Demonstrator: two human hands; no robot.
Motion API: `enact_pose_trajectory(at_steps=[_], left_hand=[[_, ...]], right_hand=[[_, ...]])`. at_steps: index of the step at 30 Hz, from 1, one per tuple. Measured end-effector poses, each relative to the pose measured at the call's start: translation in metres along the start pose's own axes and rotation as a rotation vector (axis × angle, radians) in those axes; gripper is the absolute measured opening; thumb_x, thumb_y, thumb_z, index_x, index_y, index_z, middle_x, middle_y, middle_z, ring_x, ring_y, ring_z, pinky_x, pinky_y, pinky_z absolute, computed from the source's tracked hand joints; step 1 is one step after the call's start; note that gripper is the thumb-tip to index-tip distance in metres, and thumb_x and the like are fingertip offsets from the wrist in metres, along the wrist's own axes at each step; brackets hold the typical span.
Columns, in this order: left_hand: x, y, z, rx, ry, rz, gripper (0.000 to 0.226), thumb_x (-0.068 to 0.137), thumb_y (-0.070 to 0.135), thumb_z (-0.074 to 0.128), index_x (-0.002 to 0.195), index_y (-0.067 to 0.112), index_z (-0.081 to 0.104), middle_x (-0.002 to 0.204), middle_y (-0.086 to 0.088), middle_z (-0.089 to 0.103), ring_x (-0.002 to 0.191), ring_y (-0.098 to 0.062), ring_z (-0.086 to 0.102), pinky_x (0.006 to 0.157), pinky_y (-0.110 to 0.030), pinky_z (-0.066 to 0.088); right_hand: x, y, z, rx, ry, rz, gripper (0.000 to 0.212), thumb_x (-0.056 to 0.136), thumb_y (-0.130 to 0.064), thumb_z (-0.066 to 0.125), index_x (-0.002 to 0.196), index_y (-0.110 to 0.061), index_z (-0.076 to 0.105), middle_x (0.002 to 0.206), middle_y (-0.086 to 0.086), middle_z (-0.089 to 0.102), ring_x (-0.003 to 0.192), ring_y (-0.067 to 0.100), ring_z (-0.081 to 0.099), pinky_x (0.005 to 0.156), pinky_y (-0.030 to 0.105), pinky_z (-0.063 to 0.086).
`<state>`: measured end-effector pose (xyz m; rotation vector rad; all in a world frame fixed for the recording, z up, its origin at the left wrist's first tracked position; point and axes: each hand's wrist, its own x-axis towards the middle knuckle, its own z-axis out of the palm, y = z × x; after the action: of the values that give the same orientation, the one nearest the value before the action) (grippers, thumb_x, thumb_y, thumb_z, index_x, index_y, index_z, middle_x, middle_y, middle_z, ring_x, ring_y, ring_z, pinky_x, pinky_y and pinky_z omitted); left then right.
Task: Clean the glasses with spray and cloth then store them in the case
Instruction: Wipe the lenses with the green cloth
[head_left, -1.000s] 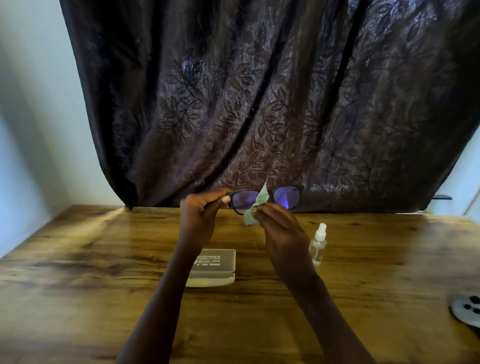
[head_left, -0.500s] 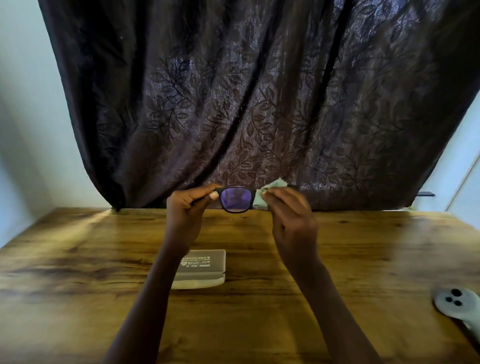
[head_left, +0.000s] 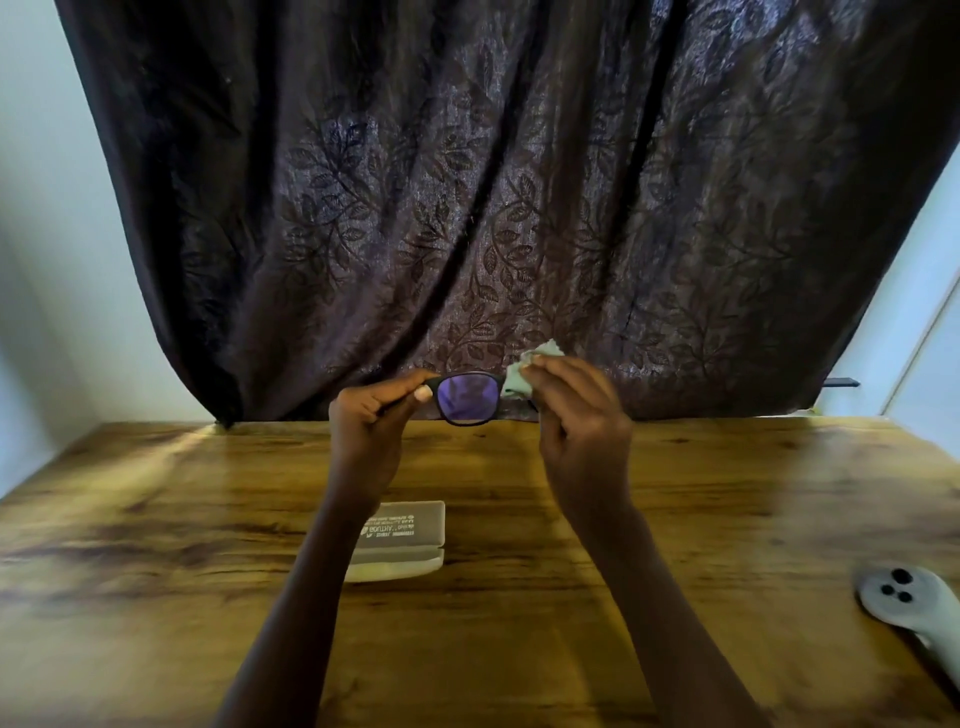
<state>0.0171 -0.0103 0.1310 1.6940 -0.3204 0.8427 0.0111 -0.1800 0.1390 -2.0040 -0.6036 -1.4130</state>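
Dark brown curtain (head_left: 519, 208) with a shiny leaf pattern hangs behind the wood-grain worktop (head_left: 156, 519). My left hand (head_left: 371, 426) pinches the black-framed glasses (head_left: 467, 397) by their left end, held up above the far side of the worktop, lens showing a purple sheen. My right hand (head_left: 582, 415) pinches a pale green cloth (head_left: 519, 371) over the other lens. Grey boxy case (head_left: 405, 540) lies flat under my left wrist; I can't read its white print, too blurry. Rounded white controller (head_left: 898, 597) lies near the right edge.

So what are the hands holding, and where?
The left hand pinches the glasses at the frame corner beside the visible lens. The right hand grips the cloth, bunched against the frame's other side.
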Motion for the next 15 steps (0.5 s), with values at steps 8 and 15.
enact_pose_trajectory(at_steps=[8, 15], left_hand=[[-0.002, -0.002, -0.008, 0.016, 0.019, -0.007, 0.031, 0.079, -0.005, 0.058, 0.108, 0.005, 0.055, 0.105, -0.008, 0.062, 0.086, 0.008, 0.061, 0.082, -0.012, 0.048], [0.002, 0.002, 0.001, -0.024, -0.008, -0.026, 0.030, 0.079, -0.003, 0.058, 0.108, 0.002, 0.056, 0.106, -0.016, 0.064, 0.094, -0.020, 0.064, 0.087, -0.034, 0.050]], right_hand=[[-0.017, 0.018, -0.010, -0.017, -0.013, 0.037, 0.027, 0.067, 0.021, 0.062, 0.090, 0.011, 0.069, 0.089, 0.025, 0.068, 0.088, 0.036, 0.064, 0.086, 0.025, 0.041], [0.017, 0.004, 0.000, 0.018, 0.049, 0.002, 0.024, 0.072, 0.020, 0.056, 0.091, 0.012, 0.068, 0.091, 0.026, 0.068, 0.091, 0.037, 0.063, 0.086, 0.028, 0.042]])
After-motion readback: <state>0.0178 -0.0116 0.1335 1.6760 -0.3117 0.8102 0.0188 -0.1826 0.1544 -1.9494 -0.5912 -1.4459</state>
